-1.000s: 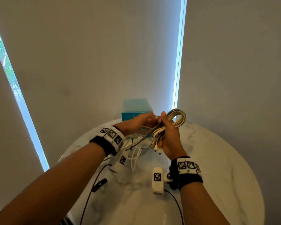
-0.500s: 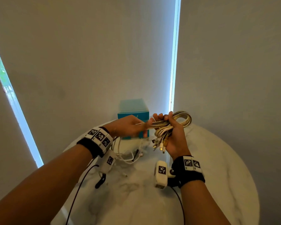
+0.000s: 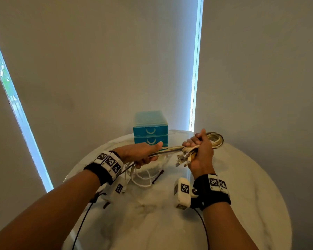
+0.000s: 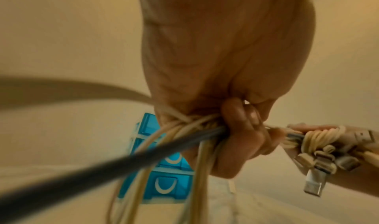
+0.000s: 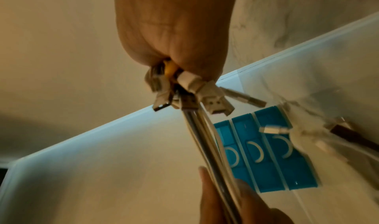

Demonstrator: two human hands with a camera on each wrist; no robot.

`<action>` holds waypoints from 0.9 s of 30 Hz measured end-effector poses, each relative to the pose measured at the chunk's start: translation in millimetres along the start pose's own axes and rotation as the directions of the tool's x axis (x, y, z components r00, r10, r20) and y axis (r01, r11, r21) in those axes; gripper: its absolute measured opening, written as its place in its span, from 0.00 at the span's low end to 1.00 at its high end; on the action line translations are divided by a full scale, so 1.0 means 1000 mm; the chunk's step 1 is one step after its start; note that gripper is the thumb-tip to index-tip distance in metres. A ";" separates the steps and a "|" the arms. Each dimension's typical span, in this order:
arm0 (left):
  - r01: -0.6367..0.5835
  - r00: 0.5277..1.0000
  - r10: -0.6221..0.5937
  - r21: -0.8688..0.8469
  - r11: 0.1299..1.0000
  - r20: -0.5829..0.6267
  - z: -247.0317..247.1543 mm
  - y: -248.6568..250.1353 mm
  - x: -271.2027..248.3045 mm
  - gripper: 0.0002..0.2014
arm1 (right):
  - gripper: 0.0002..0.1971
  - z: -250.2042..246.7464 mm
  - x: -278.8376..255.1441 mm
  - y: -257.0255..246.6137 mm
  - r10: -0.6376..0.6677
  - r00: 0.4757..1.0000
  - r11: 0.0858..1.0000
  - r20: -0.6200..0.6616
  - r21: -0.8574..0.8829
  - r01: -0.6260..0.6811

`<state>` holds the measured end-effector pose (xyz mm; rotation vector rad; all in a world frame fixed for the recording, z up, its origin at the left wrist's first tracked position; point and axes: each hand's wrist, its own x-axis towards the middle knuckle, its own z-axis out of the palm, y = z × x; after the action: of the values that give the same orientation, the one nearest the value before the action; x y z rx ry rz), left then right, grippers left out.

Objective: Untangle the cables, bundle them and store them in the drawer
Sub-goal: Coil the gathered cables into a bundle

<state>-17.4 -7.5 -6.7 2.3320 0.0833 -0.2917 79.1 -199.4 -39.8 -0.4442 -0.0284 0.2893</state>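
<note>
Right hand (image 3: pixel 200 150) gripped coiled cables (image 3: pixel 215 138), plugs (image 3: pixel 183 159) dangling. Left hand (image 3: pixel 139 154), fingers curled round loose strands, had drawn away since half-second earlier, pulling them taut above table (image 3: pixel 242 177). Bundling under way; drawers (image 3: pixel 150 132) shut behind.

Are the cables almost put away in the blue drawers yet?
Not yet. Done: many cables are gathered into a looped bundle gripped by the right hand. In hand: the left hand pulls strands taut. Left: loose white cables on the table, and the blue drawer unit is shut.
</note>
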 end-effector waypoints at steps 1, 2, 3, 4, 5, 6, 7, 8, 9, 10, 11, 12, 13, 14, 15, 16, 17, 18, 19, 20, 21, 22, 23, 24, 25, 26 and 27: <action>0.008 1.000 -0.007 0.053 0.999 -0.026 0.000 -0.003 0.000 0.33 | 0.20 0.001 -0.002 -0.001 -0.027 0.999 0.999 -0.045 -0.033 0.025; 0.009 0.998 -0.001 0.140 0.990 -0.057 0.001 -0.004 0.000 0.33 | 0.21 0.001 -0.004 0.000 -0.069 0.993 0.993 -0.097 -0.097 0.059; 0.003 0.996 0.019 0.251 0.968 -0.085 0.002 -0.003 0.001 0.32 | 0.23 0.001 -0.005 0.001 -0.116 0.981 0.978 -0.154 -0.189 0.086; -0.014 0.992 0.060 0.383 0.924 -0.107 0.004 -0.001 0.001 0.32 | 0.24 0.002 -0.007 0.003 -0.158 0.966 0.952 -0.204 -0.293 0.093; -0.048 0.984 0.130 0.528 0.848 -0.120 0.007 0.002 0.000 0.31 | 0.26 0.002 -0.008 0.004 -0.197 0.949 0.912 -0.245 -0.402 0.086; -0.091 0.967 0.227 0.670 0.736 -0.117 0.012 0.004 -0.003 0.30 | 0.27 0.000 -0.006 0.006 -0.242 0.930 0.858 -0.277 -0.509 0.071; -0.137 0.940 0.330 0.786 0.603 -0.090 0.017 0.008 -0.007 0.29 | 0.27 -0.003 -0.004 0.006 -0.297 0.911 0.790 -0.286 -0.609 0.066; -0.187 0.903 0.427 0.864 0.467 -0.036 0.024 0.012 -0.012 0.28 | 0.26 -0.005 -0.001 0.006 -0.363 0.895 0.713 -0.261 -0.696 0.086; -0.235 0.865 0.500 0.906 0.351 0.031 0.029 0.018 -0.017 0.27 | 0.25 -0.007 0.002 0.007 -0.432 0.880 0.618 -0.198 -0.776 0.129; -0.280 0.827 0.554 0.922 0.269 0.090 0.031 0.023 -0.022 0.25 | 0.23 -0.007 0.004 0.009 -0.484 0.869 0.498 -0.104 -0.849 0.176; -0.316 0.795 0.592 0.922 0.221 0.131 0.029 0.028 -0.026 0.23 | 0.23 -0.006 0.004 0.010 -0.499 0.866 0.371 0.000 -0.904 0.214; -0.348 0.768 0.621 0.916 0.199 0.156 0.024 0.032 -0.029 0.20 | 0.24 -0.004 0.003 0.012 -0.483 0.871 0.261 0.089 -0.935 0.240; -0.378 0.739 0.652 0.905 0.194 0.169 0.016 0.037 -0.032 0.18 | 0.28 0.000 0.000 0.014 -0.441 0.887 0.192 0.138 -0.951 0.244; -0.406 0.703 0.690 0.893 0.192 0.171 0.007 0.038 -0.034 0.17 | 0.32 0.001 -0.003 0.015 -0.373 0.916 0.150 0.148 -0.964 0.217; -0.429 0.664 0.729 0.883 0.189 0.166 -0.001 0.039 -0.034 0.16 | 0.37 0.003 -0.007 0.015 -0.292 0.946 0.128 0.140 -0.974 0.184; -0.440 0.633 0.759 0.877 0.191 0.153 -0.007 0.038 -0.034 0.15 | 0.41 0.003 -0.009 0.018 -0.200 0.971 0.103 0.132 -0.983 0.154; -0.449 0.618 0.775 0.868 0.214 0.129 -0.011 0.035 -0.033 0.13 | 0.43 0.004 -0.014 0.020 -0.104 0.985 0.094 0.137 -0.985 0.147; -0.461 0.615 0.783 0.848 0.261 0.093 -0.015 0.032 -0.032 0.11 | 0.45 0.007 -0.019 0.023 -0.001 0.989 0.125 0.149 -0.981 0.148; -0.468 0.628 0.777 0.820 0.330 0.045 -0.017 0.030 -0.030 0.09 | 0.47 0.011 -0.022 0.028 0.101 0.981 0.239 0.168 -0.961 0.140; -0.460 0.656 0.755 0.787 0.411 -0.011 -0.020 0.028 -0.028 0.08 | 0.48 0.015 -0.024 0.033 0.200 0.958 0.420 0.208 -0.901 0.108; -0.444 0.688 0.723 0.752 0.487 -0.062 -0.023 0.027 -0.026 0.07 | 0.48 0.018 -0.026 0.038 0.282 0.924 0.584 0.257 -0.810 0.047; -0.432 0.715 0.692 0.713 0.552 -0.103 -0.026 0.026 -0.023 0.07 | 0.48 0.019 -0.026 0.043 0.346 0.890 0.681 0.296 -0.732 -0.021; -0.429 0.738 0.662 0.668 0.609 -0.130 -0.028 0.026 -0.021 0.07 | 0.48 0.019 -0.027 0.047 0.402 0.862 0.716 0.309 -0.693 -0.086; -0.431 0.760 0.634 0.617 0.659 -0.146 -0.031 0.026 -0.020 0.08 | 0.47 0.017 -0.025 0.050 0.455 0.839 0.710 0.300 -0.691 -0.137; -0.433 0.777 0.610 0.570 0.698 -0.156 -0.033 0.027 -0.020 0.09 | 0.45 0.012 -0.023 0.051 0.504 0.812 0.681 0.295 -0.714 -0.163; -0.435 0.787 0.595 0.538 0.722 -0.162 -0.036 0.029 -0.021 0.09 | 0.43 0.006 -0.016 0.053 0.543 0.785 0.639 0.298 -0.754 -0.155; -0.438 0.795 0.585 0.514 0.737 -0.162 -0.038 0.032 -0.022 0.09 | 0.42 0.001 -0.014 0.051 0.575 0.758 0.596 0.308 -0.793 -0.130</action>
<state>-27.1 -2.0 46.6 2.7232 -0.5413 0.3963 51.7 -159.1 -59.7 -1.1907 -0.6527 0.8418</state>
